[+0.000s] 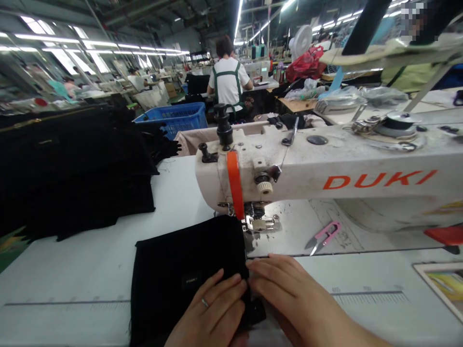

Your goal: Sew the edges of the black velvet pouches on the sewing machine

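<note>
Plainly, the black fabric piece (162,270) lies on the surface (83,274), mostly left of and beyond the left hand (213,308), its right edge pointing away toward the presser foot (258,224). Left fingers rest on top near that edge; the right hand (285,289) meets it from the other side. Whether either hand pinches cloth, I cannot tell.

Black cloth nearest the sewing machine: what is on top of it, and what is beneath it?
On the cloth are a small label and the left hand; the right hand is at its right edge. The table shows around it, but what lies beneath is covered.
</note>
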`<act>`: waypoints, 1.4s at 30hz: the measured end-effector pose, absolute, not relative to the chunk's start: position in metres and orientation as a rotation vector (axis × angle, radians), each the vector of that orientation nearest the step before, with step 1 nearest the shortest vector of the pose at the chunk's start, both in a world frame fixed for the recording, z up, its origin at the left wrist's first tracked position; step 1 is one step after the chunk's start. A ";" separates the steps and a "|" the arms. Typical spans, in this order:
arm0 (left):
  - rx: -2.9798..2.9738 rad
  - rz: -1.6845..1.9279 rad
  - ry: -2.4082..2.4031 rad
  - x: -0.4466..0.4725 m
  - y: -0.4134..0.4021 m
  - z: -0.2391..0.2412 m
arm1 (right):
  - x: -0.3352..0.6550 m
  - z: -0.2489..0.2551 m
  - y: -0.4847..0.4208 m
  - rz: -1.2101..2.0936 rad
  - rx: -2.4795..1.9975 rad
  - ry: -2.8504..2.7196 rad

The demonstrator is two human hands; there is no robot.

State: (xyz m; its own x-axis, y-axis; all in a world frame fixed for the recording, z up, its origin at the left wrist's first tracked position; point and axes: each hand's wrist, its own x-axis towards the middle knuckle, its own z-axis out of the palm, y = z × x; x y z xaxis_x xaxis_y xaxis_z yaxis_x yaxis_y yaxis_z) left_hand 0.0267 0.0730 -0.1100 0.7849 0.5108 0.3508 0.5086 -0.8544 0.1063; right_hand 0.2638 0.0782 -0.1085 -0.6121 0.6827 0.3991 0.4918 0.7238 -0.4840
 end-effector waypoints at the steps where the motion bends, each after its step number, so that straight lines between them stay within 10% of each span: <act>1: 2.976 0.576 0.838 0.026 0.074 -0.111 | 0.264 -0.109 0.079 0.378 -0.862 -2.420; 42: 2.683 0.504 0.823 0.027 0.179 -0.105 | 0.252 -0.116 0.141 0.348 -1.101 -2.475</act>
